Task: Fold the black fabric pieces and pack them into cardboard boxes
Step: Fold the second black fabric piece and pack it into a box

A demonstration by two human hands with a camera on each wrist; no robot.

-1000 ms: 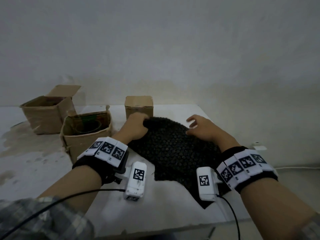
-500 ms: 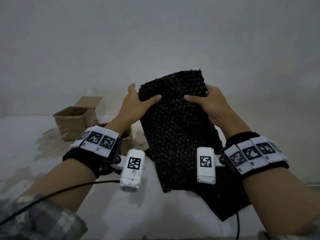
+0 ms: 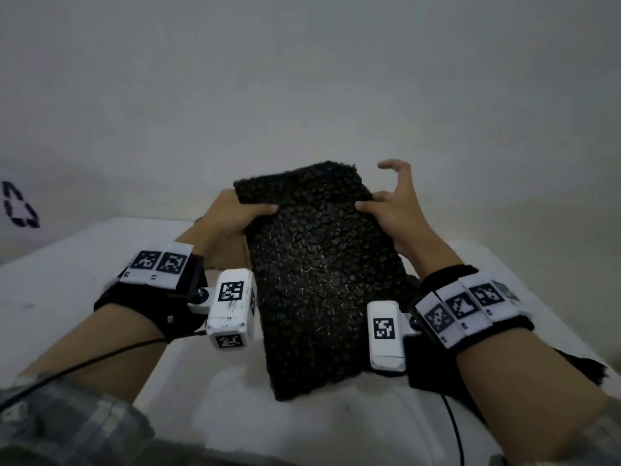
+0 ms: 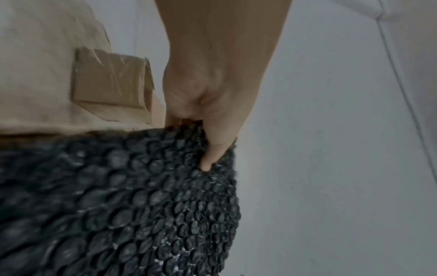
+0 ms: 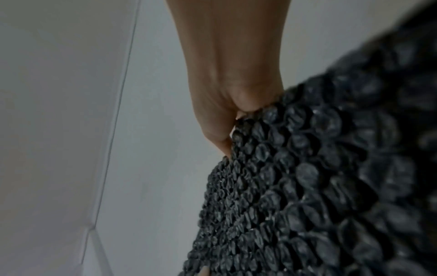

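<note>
A folded piece of black bumpy fabric (image 3: 319,280) hangs upright above the white table (image 3: 84,270), its lower edge near the tabletop. My left hand (image 3: 235,216) grips its upper left edge, thumb across the front. In the left wrist view the thumb (image 4: 210,156) presses into the fabric (image 4: 118,205). My right hand (image 3: 386,206) pinches the upper right edge with the thumb, while two fingers (image 3: 398,169) stand curled off the cloth. The right wrist view shows that thumb (image 5: 221,142) at the fabric's (image 5: 319,186) rim.
A cardboard box (image 3: 232,257) sits behind my left hand, seen taped shut (image 4: 111,84) in the left wrist view. Another black piece (image 3: 578,368) lies on the table under my right forearm. A cable (image 3: 453,428) runs off the front edge. The wall stands close behind.
Both hands lifted the fabric off the table and now hold it a little lower than half a second ago. Two right fingers have come off the cloth. The open boxes have left the view.
</note>
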